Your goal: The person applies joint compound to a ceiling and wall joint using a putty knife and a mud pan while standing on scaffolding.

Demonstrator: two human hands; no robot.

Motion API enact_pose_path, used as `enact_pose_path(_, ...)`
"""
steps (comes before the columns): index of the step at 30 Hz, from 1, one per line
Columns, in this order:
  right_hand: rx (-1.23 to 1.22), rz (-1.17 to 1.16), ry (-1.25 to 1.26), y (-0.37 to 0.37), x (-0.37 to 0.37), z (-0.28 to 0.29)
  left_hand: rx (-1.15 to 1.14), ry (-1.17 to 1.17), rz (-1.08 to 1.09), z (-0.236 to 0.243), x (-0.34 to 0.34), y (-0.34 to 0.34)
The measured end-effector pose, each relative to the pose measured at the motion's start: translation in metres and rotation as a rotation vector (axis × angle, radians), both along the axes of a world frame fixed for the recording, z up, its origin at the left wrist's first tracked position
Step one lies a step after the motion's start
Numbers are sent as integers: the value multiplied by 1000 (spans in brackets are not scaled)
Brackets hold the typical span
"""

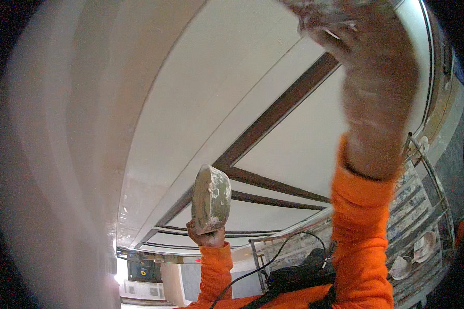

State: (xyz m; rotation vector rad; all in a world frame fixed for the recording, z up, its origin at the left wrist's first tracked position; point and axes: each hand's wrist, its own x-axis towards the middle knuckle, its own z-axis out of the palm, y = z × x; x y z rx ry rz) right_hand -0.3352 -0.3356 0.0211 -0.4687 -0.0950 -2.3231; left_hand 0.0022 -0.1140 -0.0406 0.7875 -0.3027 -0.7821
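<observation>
Two arms in two orange sleeves reach up from the lower edge, toward one broad pale panelled surface [201, 92] crossed by several dark brown strips [278, 113], too bent and overlapping to count surely.

The left hand [206, 237], lower and near the centre, grips one round bowl [213, 198] from below. The bowl is greyish green, smeared with white, and tipped up on its side; what it contains cannot be made out. In the picture it covers part of the brown strips behind it.

The right hand [368, 31] is at the top, right of centre, blurred and partly cut off by the edge, with white smears on the skin. Its fingers are bent, but whether they hold anything, or touch the surface, cannot be told.

At the lower right is one slatted platform [407, 201], blotched with white. Two pale containers [402, 268] sit on it, close beside each other. One black cable [263, 267] loops between the two sleeves, beside one black bundle [301, 270]. One plain pale wall [56, 154] fills the left side; at its foot, lower left, shows one dark boxy object [143, 270].
</observation>
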Motion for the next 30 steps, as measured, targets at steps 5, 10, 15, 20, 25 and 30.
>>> enact_pose_path(5, 195, -358, 171, -37, 98, 36, 143, -684, 155, -23, 28, 9)
enact_pose_path(10, 120, -440, 64, 5, 171, 57, 4, -216, -78, -3, 47, 42)
enact_pose_path(15, 16, -282, 155, 45, 224, 54, 73, -395, 33, 0, 73, 61)
enact_pose_path(20, 45, -77, 344, 67, 218, 28, 123, -484, 69, -7, 92, 68)
enact_pose_path(25, -101, 706, 389, 29, 162, 32, 287, -747, 180, -11, 111, 77)
enact_pose_path(30, -432, 174, 437, 26, 65, 27, -54, -121, -18, -1, 95, 64)
